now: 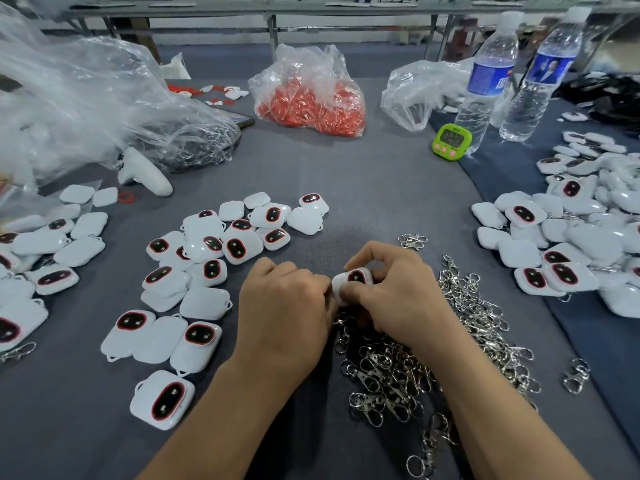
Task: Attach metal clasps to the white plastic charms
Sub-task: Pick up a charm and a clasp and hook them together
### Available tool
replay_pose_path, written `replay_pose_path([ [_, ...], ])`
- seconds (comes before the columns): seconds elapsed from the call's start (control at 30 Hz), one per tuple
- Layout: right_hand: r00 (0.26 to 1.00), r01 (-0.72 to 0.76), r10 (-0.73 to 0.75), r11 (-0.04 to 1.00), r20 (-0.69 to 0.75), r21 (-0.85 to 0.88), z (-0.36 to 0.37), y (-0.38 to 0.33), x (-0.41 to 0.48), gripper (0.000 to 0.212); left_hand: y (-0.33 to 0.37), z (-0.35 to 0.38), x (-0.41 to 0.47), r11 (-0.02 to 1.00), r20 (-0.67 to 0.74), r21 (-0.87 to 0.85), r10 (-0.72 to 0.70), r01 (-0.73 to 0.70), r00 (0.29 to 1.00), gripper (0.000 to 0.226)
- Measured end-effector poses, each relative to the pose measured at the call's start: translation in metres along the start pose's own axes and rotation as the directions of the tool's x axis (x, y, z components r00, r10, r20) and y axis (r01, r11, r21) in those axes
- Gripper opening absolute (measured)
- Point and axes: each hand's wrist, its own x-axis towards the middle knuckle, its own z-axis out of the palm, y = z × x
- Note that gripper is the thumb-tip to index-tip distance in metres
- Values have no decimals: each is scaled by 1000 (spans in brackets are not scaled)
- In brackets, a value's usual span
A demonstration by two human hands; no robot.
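Pinching charm (354,279) — right fingers (375,252), left fingers (311,281) beside

At the front centre of the tabletop (363,188), a single charm (349,282) is held between the left grip (284,306) and the right grip (391,292), over the near edge of a heap of clasps (415,368) spread to their right and front. A scatter of charms (204,258) is laid left of the grips, with a further group (41,251) at the far left edge. A third pile (571,237) is heaped at the right. A filled bag (308,95) is set at centre rear and a large bag (86,98) at left rear. A timer (452,142) is placed just before two upright bottles (485,84) at right rear.
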Motion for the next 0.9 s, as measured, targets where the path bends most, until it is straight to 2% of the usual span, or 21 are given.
replay_pose_path([
  [0.2, 1000, -17, 16, 998, 18, 55, 2, 2, 1, 17, -1, 3, -3, 999, -24, -26, -20, 19, 1000, 31],
  [0.27, 998, -53, 46, 985, 46, 167, 1, 3, 2, 18, -1, 3, -3, 995, -42, -69, -70, 67, 997, 25],
  [0.33, 994, -96, 75, 941, 75, 323, -2, 3, 2, 19, -1, 3, -2, 974, -60, -184, -148, 135, 987, 13],
  [0.4, 991, -125, 88, 892, 105, 434, -5, 2, 3, 17, -2, 0, -2, 912, -37, -358, -228, 200, 973, 4],
  [0.5, 984, -165, 105, 831, 141, 531, -10, 1, 4, 16, -5, -4, -1, 706, 129, -615, -348, 351, 928, 16],
  [0.6, 973, -220, 125, 770, 195, 599, -13, -1, 3, 17, -7, -4, 2, 522, 297, -725, -352, 449, 888, 26],
  [0.7, 963, -249, 119, 732, 240, 634, -17, -2, 2, 16, -7, -4, 6, 387, 365, -784, -344, 485, 865, 19],
  [0.77, 961, -251, 108, 728, 254, 638, -18, -3, 1, 15, -6, -4, 6, 339, 382, -806, -329, 486, 864, 14],
  [0.9, 965, -229, 87, 743, 248, 629, -21, -3, -1, 19, -8, -6, 7, 357, 395, -803, -280, 477, 875, 13],
])
